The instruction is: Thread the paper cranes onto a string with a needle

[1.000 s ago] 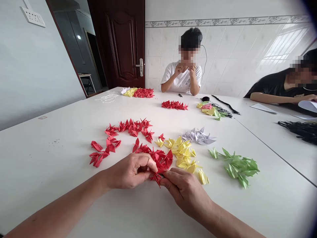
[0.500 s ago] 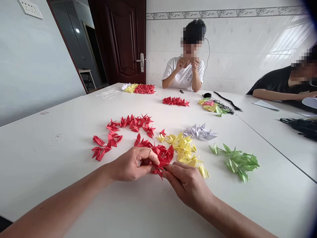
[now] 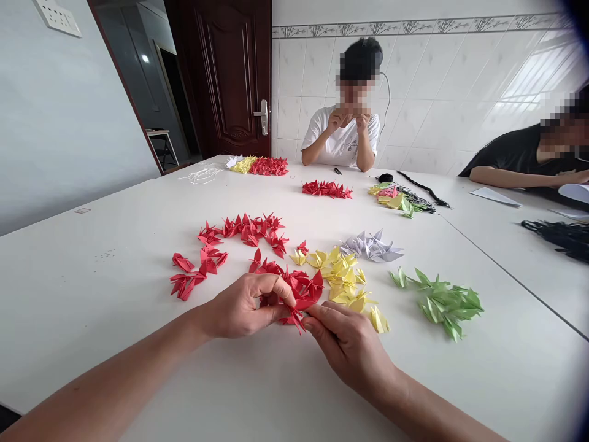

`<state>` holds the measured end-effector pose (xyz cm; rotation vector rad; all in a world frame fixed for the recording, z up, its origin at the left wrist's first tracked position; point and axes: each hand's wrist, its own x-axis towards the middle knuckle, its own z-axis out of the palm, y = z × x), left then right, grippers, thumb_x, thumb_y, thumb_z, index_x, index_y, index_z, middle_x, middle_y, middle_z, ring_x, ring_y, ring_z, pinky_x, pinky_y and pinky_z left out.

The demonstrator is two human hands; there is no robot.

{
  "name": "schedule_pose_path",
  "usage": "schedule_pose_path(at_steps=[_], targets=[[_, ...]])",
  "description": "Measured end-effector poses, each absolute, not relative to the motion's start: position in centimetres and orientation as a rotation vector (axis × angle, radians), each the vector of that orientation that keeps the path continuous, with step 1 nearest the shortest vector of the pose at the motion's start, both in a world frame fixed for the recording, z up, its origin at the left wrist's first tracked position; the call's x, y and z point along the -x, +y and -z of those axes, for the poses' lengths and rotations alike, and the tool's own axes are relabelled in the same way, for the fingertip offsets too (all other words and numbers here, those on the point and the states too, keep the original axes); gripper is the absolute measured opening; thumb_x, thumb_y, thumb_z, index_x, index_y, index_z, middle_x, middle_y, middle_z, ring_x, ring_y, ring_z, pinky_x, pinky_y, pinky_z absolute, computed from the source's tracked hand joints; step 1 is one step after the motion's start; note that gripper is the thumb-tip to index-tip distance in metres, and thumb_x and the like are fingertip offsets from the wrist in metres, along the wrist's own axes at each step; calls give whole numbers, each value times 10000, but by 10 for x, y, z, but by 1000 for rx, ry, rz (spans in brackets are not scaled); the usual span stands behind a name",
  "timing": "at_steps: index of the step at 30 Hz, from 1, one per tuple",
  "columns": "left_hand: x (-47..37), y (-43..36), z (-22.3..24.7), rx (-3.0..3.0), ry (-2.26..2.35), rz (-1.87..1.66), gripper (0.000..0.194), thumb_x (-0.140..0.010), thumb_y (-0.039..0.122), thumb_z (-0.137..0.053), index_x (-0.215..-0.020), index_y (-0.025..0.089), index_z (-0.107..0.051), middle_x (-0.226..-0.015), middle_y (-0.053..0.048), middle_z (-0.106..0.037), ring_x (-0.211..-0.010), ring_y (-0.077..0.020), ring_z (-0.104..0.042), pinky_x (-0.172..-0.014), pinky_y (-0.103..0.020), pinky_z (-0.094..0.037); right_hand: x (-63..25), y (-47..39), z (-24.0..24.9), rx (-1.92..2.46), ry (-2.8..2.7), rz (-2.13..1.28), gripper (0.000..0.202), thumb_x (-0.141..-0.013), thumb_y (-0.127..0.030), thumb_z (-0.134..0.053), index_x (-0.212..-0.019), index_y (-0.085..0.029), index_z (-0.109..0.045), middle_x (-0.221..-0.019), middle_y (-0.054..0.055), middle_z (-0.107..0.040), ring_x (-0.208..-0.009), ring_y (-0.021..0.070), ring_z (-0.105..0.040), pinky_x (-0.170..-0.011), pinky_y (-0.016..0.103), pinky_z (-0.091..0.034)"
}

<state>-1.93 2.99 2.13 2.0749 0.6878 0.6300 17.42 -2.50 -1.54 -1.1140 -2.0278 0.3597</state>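
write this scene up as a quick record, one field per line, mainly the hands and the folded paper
left hand: fingers pinching a red paper crane
right hand: fingers at the same crane's edge, grip unclear
just behind hands: red pile
right of red pile: yellow pile, then green pile
behind yellow pile: pale lilac pile
surface: white table
across table: person in white shirt, hands raised
far right: person in black top, leaning forward

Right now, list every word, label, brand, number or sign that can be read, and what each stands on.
No readable words, labels, brands, numbers or signs.
Print on the white shirt: too small to read.
Small rectangular mark on the table: too small to tell.
Red paper cranes: no lettering visible.
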Motion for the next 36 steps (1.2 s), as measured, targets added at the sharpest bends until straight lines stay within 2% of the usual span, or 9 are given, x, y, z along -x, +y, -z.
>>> schedule_pose_path(at_steps=[8, 18, 24, 29, 33, 36], targets=[[20, 33, -18, -2030, 674, -656, 68, -799, 115, -502, -792, 145, -562, -762, -23, -584, -627, -83, -517, -548, -211, -451, -173, -25, 18, 1112, -2022, -332, 250, -911, -265, -412, -812, -174, -623, -624, 16, -552, -523, 119, -491, -480, 218, -385], [18, 32, -18, -1914, 675, -632, 65, -781, 117, -532, -799, 148, -587, -780, -25, -622, -676, -95, -587, -586, -212, -503, -174, -26, 17, 1121, -2048, -294, 267, -915, -271, -398, -795, -174, -615, -617, 16, -553, -507, 116, -489, -469, 217, -392], [19, 32, -18, -1962, 704, -620, 51, -778, 126, -532, -789, 153, -574, -745, -7, -589, -632, -86, -541, -565, -212, -461, -174, -23, 20, 1115, -2023, -343, 235, -912, -265, -418, -857, -174, -628, -650, 24, -571, -534, 124, -517, -488, 218, -405], [24, 42, -21, -1950, 890, -783, 118, -781, 174, -551, -899, 170, -556, -755, 9, -584, -601, -74, -500, -557, -201, -434, -177, -19, 21, 1176, -1900, -420, 197, -887, -293, -472, -939, -165, -611, -728, 44, -631, -620, 149, -582, -546, 226, -446], [29, 54, -17, -1901, 1079, -876, 123, -786, 205, -546, -902, 164, -552, -684, 24, -575, -570, -80, -499, -536, -196, -429, -174, -19, 20, 1202, -2014, -493, 208, -886, -307, -461, -836, -172, -611, -701, 36, -621, -607, 149, -571, -553, 235, -447], [30, 58, -10, -1987, 1073, -908, 122, -784, 200, -535, -888, 165, -589, -746, -4, -621, -625, -99, -546, -589, -212, -460, -171, -21, 22, 1173, -2136, -506, 187, -872, -285, -469, -803, -179, -607, -680, 26, -604, -590, 145, -556, -534, 230, -435]])
